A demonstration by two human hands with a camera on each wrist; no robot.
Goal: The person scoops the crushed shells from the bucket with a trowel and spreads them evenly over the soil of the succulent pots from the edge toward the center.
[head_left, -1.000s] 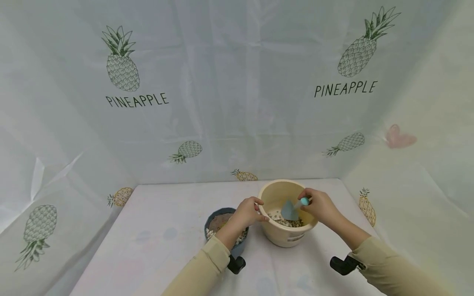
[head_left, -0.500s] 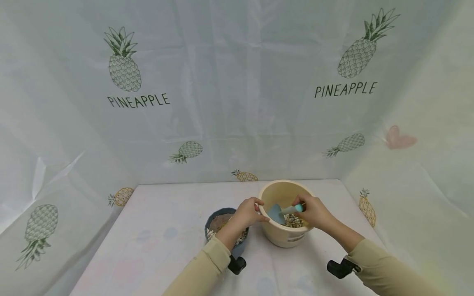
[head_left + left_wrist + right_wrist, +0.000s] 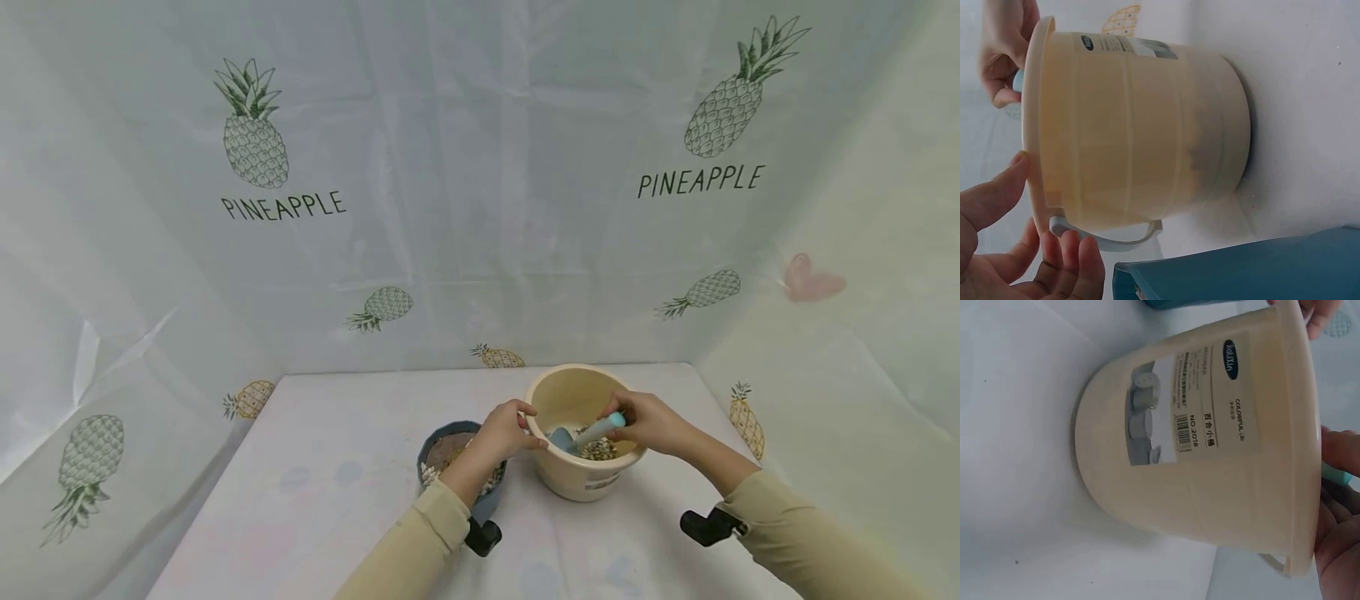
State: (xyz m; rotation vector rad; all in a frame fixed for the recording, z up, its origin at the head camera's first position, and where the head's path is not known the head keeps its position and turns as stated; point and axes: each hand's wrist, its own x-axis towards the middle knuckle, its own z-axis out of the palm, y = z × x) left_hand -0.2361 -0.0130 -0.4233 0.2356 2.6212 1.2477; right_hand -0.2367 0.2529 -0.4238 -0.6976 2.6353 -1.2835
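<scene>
A cream plastic bucket (image 3: 577,482) stands upright on the table, with a layer of small mixed pebbles (image 3: 600,450) inside. My left hand (image 3: 504,432) grips its left rim; in the left wrist view the thumb lies along the rim and fingers curl near the handle (image 3: 1122,242). My right hand (image 3: 651,423) holds a small trowel by its pale handle with a turquoise end (image 3: 617,419). The trowel's blue-grey blade (image 3: 562,439) points down to the left among the pebbles, its tip hidden. From the right wrist view, the bucket wall hides the blade.
Left of the bucket, partly under my left forearm, stands a blue pot (image 3: 424,454) holding brown soil-like material and whitish stones. A pineapple-printed sheet (image 3: 480,208) rises behind and beside the table (image 3: 330,450). Each wrist carries a black camera mount.
The trowel blade first swung left inside the bucket, then sank lower into the pebbles as its handle tilted up. My right hand shifted left, then back right. My left hand stayed on the rim.
</scene>
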